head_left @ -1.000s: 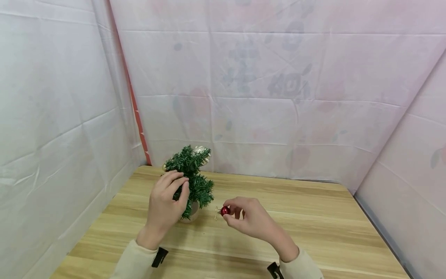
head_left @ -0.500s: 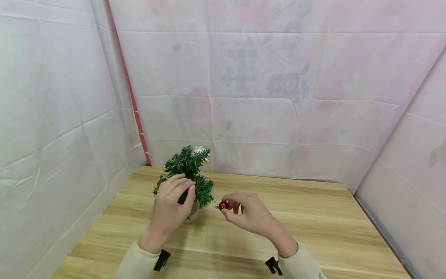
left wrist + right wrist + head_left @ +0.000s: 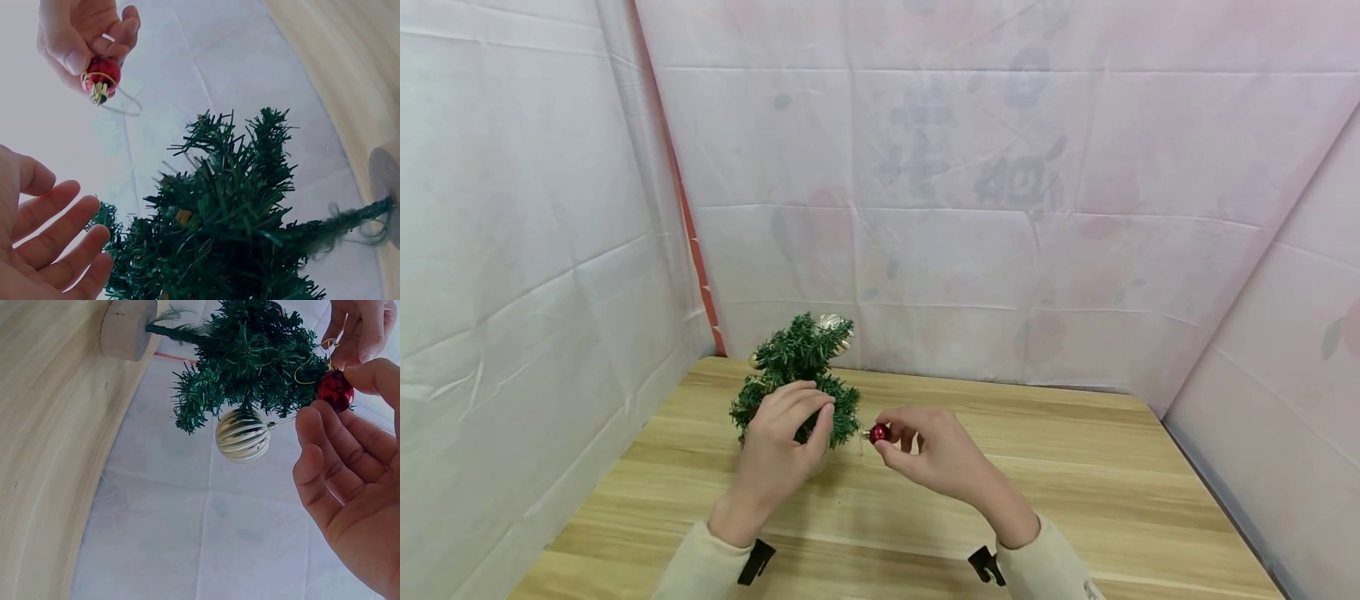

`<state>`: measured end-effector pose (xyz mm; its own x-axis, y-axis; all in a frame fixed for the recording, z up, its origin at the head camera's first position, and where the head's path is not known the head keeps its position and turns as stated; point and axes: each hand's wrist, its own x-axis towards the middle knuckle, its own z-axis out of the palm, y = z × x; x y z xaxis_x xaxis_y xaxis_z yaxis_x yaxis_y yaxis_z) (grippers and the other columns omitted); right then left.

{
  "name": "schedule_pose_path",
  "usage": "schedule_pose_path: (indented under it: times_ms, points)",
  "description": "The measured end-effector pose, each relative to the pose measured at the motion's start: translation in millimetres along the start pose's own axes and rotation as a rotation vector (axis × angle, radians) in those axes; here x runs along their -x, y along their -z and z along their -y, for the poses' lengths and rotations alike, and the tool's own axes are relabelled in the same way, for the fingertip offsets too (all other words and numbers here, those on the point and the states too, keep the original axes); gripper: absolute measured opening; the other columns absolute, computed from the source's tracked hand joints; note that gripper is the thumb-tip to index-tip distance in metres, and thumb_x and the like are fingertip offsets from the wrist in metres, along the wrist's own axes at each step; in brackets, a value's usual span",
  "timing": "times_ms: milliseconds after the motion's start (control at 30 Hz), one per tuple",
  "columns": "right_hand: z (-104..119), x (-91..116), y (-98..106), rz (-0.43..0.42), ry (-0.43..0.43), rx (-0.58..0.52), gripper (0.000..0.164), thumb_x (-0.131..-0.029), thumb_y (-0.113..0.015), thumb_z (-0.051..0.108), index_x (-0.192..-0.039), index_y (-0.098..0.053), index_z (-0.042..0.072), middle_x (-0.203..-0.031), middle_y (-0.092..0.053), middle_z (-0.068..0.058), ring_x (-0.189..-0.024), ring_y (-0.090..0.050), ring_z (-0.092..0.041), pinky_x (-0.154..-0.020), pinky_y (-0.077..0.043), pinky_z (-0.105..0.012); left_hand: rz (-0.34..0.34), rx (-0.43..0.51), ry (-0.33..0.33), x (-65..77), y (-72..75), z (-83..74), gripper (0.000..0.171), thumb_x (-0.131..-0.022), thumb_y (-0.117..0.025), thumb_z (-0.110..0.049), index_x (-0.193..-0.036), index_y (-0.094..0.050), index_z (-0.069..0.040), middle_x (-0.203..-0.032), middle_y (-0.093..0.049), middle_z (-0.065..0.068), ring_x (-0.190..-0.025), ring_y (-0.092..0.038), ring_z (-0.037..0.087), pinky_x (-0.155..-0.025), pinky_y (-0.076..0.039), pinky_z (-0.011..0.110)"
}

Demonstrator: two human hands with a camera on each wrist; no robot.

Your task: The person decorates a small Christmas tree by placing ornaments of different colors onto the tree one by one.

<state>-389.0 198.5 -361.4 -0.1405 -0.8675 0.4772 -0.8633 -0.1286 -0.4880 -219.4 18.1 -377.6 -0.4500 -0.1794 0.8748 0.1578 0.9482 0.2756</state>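
A small green artificial Christmas tree (image 3: 801, 346) stands toward the left of the table. My left hand (image 3: 781, 442) hovers in front of its lower branches; in the left wrist view its fingers (image 3: 59, 240) are loosely spread and hold nothing. Between thumb and fingertips, my right hand (image 3: 936, 450) pinches a shiny red bauble (image 3: 335, 390) just right of the tree. The bauble's gold cap (image 3: 99, 94) and thin gold string loop point toward the branches. On the tree's far side hangs a ribbed, pale gold bauble (image 3: 244, 434).
The tree's round wooden base (image 3: 128, 328) rests on the wood-grain table (image 3: 1037, 500). White fabric walls (image 3: 940, 250) enclose the table at the back and both sides. A small gold bauble (image 3: 753, 360) shows at the tree's left edge.
My left hand has shifted right and slightly down across the front of the tree. The right hand has carried the red bauble slightly up and left, closer to the branches.
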Motion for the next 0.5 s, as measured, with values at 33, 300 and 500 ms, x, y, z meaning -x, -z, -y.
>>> schedule_pose_path:
  times_ms: [33, 300, 500]
  points:
    - [0.3, -0.5, 0.2, 0.000, -0.002, -0.001, 0.013, -0.095, -0.075, 0.015, -0.108, -0.077, 0.018, -0.083, -0.071, 0.011, -0.071, -0.060, 0.004, -0.059, -0.054, -0.019, 0.002, 0.007, 0.000, 0.1, -0.6, -0.2, 0.010, -0.091, -0.076, -0.004, -0.099, -0.081, -0.005, -0.101, -0.081, 0.010, -0.109, -0.073, 0.037, -0.101, -0.055, 0.053]
    - [2.5, -4.2, 4.2, 0.002, -0.012, 0.003, 0.016, -0.096, -0.075, 0.017, -0.112, -0.077, 0.015, -0.084, -0.071, 0.011, -0.072, -0.061, 0.003, -0.059, -0.054, -0.020, -0.024, 0.011, -0.056, -1.4, -3.5, -1.0, 0.011, -0.097, -0.071, -0.008, -0.100, -0.082, -0.006, -0.101, -0.081, 0.009, -0.106, -0.074, 0.035, -0.094, -0.058, 0.052]
    - [3.5, -7.5, 6.5, 0.001, -0.001, -0.008, 0.015, -0.096, -0.075, 0.016, -0.112, -0.077, 0.017, -0.084, -0.071, 0.010, -0.072, -0.061, 0.002, -0.060, -0.055, -0.021, 0.002, 0.035, -0.054, -2.0, -4.9, -2.7, 0.010, -0.096, -0.072, -0.008, -0.100, -0.081, -0.007, -0.101, -0.081, 0.007, -0.105, -0.074, 0.034, -0.096, -0.058, 0.052]
